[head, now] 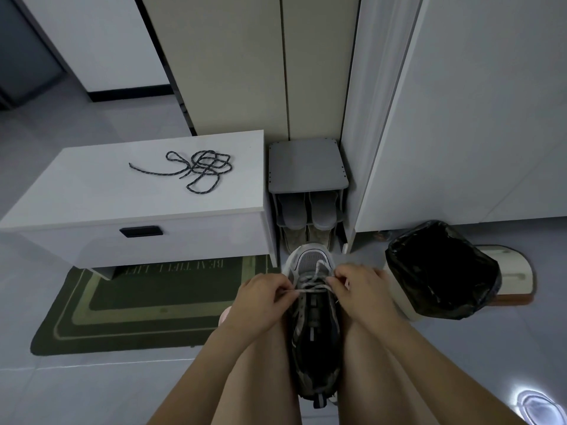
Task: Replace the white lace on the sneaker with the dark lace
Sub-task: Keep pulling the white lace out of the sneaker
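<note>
Head view, white lace (313,289) between pinching fingers (285,299)

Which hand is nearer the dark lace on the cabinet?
Left. Both pinch the white lace on the sneaker; the left hand is below-right of the dark lace, the right hand farther right.

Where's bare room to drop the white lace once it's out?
The drawer unit top is bare in front of and right of the dark lace. The grey shoe rack top beside it is bare too. Crowded: around the sneaker, where the left hand and right hand pinch the white lace, with the bin close on the right.
</note>
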`<control>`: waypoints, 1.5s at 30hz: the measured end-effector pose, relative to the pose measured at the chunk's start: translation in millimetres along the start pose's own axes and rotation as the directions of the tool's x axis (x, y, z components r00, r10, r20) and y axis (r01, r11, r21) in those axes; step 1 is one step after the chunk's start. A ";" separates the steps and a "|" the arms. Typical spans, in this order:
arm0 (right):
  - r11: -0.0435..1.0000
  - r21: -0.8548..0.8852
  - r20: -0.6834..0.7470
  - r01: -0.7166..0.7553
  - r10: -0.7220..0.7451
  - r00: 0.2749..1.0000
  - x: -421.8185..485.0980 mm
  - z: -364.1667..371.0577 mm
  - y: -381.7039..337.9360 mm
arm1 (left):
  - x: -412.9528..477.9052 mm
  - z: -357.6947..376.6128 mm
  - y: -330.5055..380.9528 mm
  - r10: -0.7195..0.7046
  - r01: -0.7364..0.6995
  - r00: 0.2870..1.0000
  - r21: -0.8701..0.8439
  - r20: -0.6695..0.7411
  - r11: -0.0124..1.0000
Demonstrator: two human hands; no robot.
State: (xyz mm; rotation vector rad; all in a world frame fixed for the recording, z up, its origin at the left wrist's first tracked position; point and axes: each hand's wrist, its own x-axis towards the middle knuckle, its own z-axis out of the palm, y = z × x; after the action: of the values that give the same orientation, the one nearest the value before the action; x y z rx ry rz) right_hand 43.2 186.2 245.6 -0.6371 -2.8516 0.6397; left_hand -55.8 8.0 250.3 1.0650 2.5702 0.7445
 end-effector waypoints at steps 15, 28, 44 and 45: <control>0.973 0.181 0.161 -0.144 0.115 0.980 -1.9 -5.7 -0.5 | -5.6 -5.6 0.4 -0.009 0.009 0.999 0.010 -0.039 1.000; 0.969 0.180 0.028 -0.172 0.170 0.985 32.2 -65.5 12.6 | -7.1 -5.8 -0.9 -0.041 0.042 0.999 0.066 -0.015 0.997; 0.804 0.580 -0.215 -0.131 0.306 0.927 44.6 -66.0 22.3 | -11.4 -4.1 9.3 -0.018 0.016 1.000 0.110 0.018 0.994; 0.789 0.600 -0.211 -0.130 0.312 0.926 45.0 -69.5 22.5 | -11.4 -3.4 9.4 -0.017 0.015 1.000 0.111 0.018 0.994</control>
State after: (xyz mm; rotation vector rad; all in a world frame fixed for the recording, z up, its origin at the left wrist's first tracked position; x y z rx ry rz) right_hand 27.3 250.2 300.5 -0.8709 -2.1391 1.2594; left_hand -43.8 4.3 258.8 1.0776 2.6275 0.5907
